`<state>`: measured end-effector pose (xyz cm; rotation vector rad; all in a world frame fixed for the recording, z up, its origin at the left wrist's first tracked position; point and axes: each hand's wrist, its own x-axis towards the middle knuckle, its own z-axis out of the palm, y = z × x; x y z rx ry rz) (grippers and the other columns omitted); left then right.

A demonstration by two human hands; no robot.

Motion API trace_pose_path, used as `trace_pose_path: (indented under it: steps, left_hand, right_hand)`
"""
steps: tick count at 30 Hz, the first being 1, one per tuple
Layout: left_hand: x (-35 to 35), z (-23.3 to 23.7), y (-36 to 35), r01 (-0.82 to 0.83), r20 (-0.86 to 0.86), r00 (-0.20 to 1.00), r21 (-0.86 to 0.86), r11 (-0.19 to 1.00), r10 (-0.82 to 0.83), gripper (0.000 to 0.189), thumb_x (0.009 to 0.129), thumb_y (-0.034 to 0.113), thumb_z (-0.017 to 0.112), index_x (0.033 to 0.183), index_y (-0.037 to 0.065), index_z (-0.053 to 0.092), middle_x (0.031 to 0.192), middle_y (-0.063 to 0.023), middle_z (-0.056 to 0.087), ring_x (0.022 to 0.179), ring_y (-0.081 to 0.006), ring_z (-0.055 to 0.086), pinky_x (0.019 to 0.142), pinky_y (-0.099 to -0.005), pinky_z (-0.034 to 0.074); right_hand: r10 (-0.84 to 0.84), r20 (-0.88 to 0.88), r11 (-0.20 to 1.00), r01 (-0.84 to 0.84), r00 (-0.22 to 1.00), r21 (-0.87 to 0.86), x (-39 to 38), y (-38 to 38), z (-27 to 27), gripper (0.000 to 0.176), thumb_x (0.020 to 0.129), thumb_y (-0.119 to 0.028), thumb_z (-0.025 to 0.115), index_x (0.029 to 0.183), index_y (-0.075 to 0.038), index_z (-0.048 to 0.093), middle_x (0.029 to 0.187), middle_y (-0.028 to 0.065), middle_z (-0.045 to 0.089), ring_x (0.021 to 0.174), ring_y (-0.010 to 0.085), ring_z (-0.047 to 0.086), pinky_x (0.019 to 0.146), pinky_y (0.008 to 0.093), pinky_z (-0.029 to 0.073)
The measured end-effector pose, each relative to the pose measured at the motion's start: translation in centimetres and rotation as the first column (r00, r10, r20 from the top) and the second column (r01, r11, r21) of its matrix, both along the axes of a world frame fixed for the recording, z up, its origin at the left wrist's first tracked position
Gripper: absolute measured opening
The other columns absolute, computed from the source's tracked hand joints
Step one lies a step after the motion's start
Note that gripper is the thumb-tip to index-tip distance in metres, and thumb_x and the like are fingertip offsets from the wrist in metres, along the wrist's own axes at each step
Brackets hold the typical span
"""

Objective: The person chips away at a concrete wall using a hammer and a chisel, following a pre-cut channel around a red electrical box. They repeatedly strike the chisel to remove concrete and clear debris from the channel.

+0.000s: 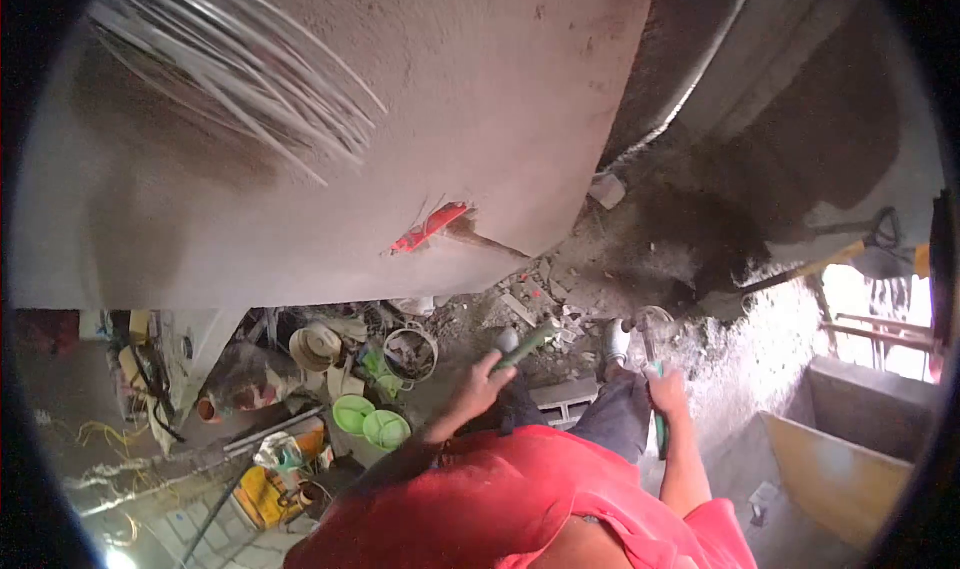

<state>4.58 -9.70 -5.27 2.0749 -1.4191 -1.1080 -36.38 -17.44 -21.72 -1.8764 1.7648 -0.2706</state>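
Two hands, both clenched on tools. Left hand wrapped round one hammer, green along the handle, slanting up and away from the fist. Right hand fisted round one chisel, green grip showing below the fist, thin metal shank rising above it. Both tools held over the knees, above one floor strewn with rubble. Two green bowls touching side by side, off to the left of the left hand. One pale hat and one wire basket just beyond. One red strip on the plastered wall. One coil of white wire top left. One shovel, yellow-handled, far right.
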Motion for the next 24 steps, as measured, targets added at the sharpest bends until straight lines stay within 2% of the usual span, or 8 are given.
trace_pose_path:
  steps: [1, 2, 4, 6, 8, 9, 12, 24]
  left_hand:
    - [1.5, 0.6, -0.6, 0.056, 0.07, 0.996, -0.024, 0.998, -0.054, 0.033, 0.093, 0.039, 0.063, 0.095, 0.006, 0.058, 0.077, -0.0214, 0.065, 0.074, -0.046, 0.065, 0.061, -0.0527, 0.049]
    - [2.3, 1.5, -0.8, 0.058, 0.133, 0.99, -0.095, 0.994, -0.045, 0.03, 0.093, 0.036, 0.064, 0.093, 0.006, 0.058, 0.077, -0.0208, 0.065, 0.073, -0.0449, 0.065, 0.06, -0.0517, 0.049]
    - [4.0, 1.8, -0.5, 0.061, 0.205, 0.979, -0.254, 0.965, -0.008, 0.03, 0.092, 0.034, 0.064, 0.09, 0.005, 0.058, 0.077, -0.0218, 0.064, 0.072, -0.0452, 0.063, 0.058, -0.0515, 0.048]
    - [4.8, 2.4, -0.2, 0.037, 0.229, 0.973, -0.257, 0.966, 0.024, 0.03, 0.093, 0.033, 0.064, 0.089, 0.004, 0.058, 0.076, -0.0225, 0.063, 0.071, -0.0453, 0.063, 0.058, -0.0515, 0.047]
    - [4.4, 3.5, -0.1, -0.004, 0.258, 0.963, -0.264, 0.965, 0.074, 0.03, 0.093, 0.032, 0.064, 0.088, 0.003, 0.059, 0.075, -0.0232, 0.062, 0.071, -0.0454, 0.062, 0.058, -0.0515, 0.047]
    - [3.9, 4.3, -0.1, -0.026, 0.314, 0.942, -0.287, 0.958, 0.12, 0.03, 0.094, 0.032, 0.062, 0.089, 0.003, 0.059, 0.074, -0.0237, 0.062, 0.071, -0.0452, 0.062, 0.057, -0.0516, 0.046]
    - [1.8, 7.3, -1.1, -0.112, 0.407, 0.886, -0.272, 0.956, 0.22, 0.031, 0.095, 0.033, 0.059, 0.09, 0.002, 0.06, 0.073, -0.0248, 0.062, 0.072, -0.0457, 0.062, 0.059, -0.0522, 0.046]
    - [5.3, 5.2, -2.0, -0.171, 0.343, 0.905, -0.25, 0.953, 0.252, 0.038, 0.1, 0.04, 0.051, 0.096, 0.003, 0.056, 0.077, -0.024, 0.062, 0.072, -0.0455, 0.061, 0.06, -0.0537, 0.044]
  right_hand:
    - [0.042, -0.094, 0.906, -0.078, 0.995, -0.415, 0.0, 1.2, 0.4, 0.028, 0.09, -0.028, 0.063, 0.082, -0.001, 0.064, 0.061, 0.01, 0.061, 0.048, 0.0189, 0.059, 0.046, 0.0365, 0.046]
    - [0.03, -0.103, 0.909, -0.07, 0.994, -0.41, 1.0, 1.7, 3.7, 0.028, 0.09, -0.028, 0.063, 0.082, -0.001, 0.064, 0.061, 0.01, 0.061, 0.048, 0.0189, 0.059, 0.046, 0.0365, 0.046]
    - [-0.412, 0.261, 0.848, 0.262, 0.873, 0.461, 3.7, 1.5, 12.1, 0.032, 0.094, -0.032, 0.059, 0.093, -0.001, 0.065, 0.064, 0.0106, 0.062, 0.049, 0.0191, 0.059, 0.047, 0.0361, 0.047]
    - [-0.047, 0.232, 0.997, 0.03, 0.972, 0.075, 0.4, 4.2, 5.7, 0.036, 0.097, -0.034, 0.056, 0.105, 0.0, 0.064, 0.068, 0.0104, 0.064, 0.05, 0.0181, 0.059, 0.048, 0.0343, 0.047]
    - [-0.016, 0.444, 0.971, 0.119, 0.896, -0.206, 5.0, 1.8, 13.9, 0.038, 0.097, -0.033, 0.055, 0.112, 0.001, 0.062, 0.07, 0.0078, 0.063, 0.056, 0.0165, 0.061, 0.051, 0.0332, 0.048]
    - [-0.313, 0.621, 0.946, 0.176, 0.719, 0.273, 5.8, 1.5, 15.2, 0.037, 0.098, -0.033, 0.053, 0.109, 0.001, 0.063, 0.069, 0.0067, 0.062, 0.062, 0.0156, 0.061, 0.057, 0.0347, 0.049]
    - [0.012, 0.403, 0.994, -0.056, 0.915, 0.097, 3.8, 0.9, 9.9, 0.04, 0.1, -0.037, 0.049, 0.099, 0.0, 0.063, 0.064, 0.006, 0.057, 0.052, 0.0157, 0.056, 0.049, 0.0337, 0.045]
    - [-0.114, 0.641, 0.961, -0.081, 0.759, 0.266, 12.3, 1.2, 19.0, 0.056, 0.095, -0.054, 0.053, 0.096, 0.001, 0.063, 0.062, 0.0112, 0.059, 0.057, 0.0282, 0.06, 0.06, 0.0426, 0.048]
